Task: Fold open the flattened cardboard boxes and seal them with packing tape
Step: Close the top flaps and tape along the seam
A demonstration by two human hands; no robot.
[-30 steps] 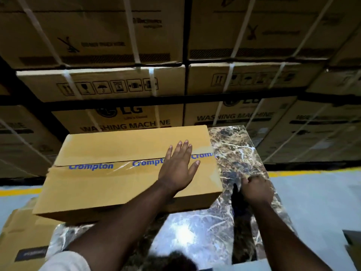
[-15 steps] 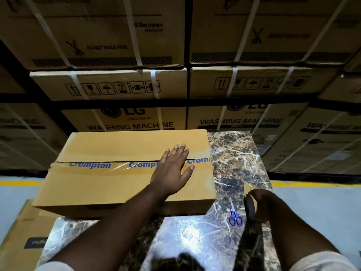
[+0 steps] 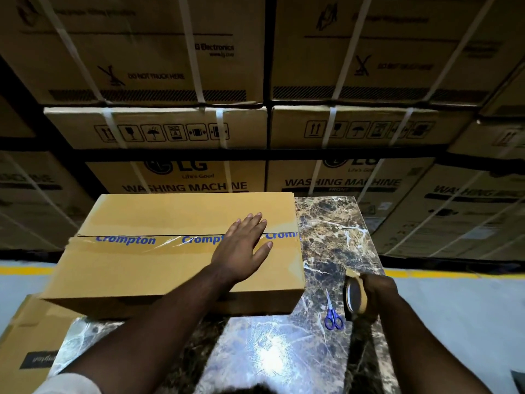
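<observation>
A brown cardboard box (image 3: 142, 268) lies on the marble table (image 3: 335, 240), its top flaps closed. A strip of clear tape printed "Crompton" (image 3: 127, 240) runs along the seam. My left hand (image 3: 241, 248) rests flat on the box top over the tape, near its right end, fingers straight. My right hand (image 3: 375, 294) grips a roll of brown packing tape (image 3: 355, 297) above the table's right side, apart from the box.
Small blue-handled scissors (image 3: 333, 315) lie on the table just left of the tape roll. Another cardboard box (image 3: 25, 345) sits low at the left. Stacked strapped washing machine cartons (image 3: 176, 177) stand behind the table. Grey floor with a yellow line (image 3: 426, 273) lies to the right.
My right hand has lifted the tape roll off the table, uncovering the scissors. My left hand has stayed flat on the box.
</observation>
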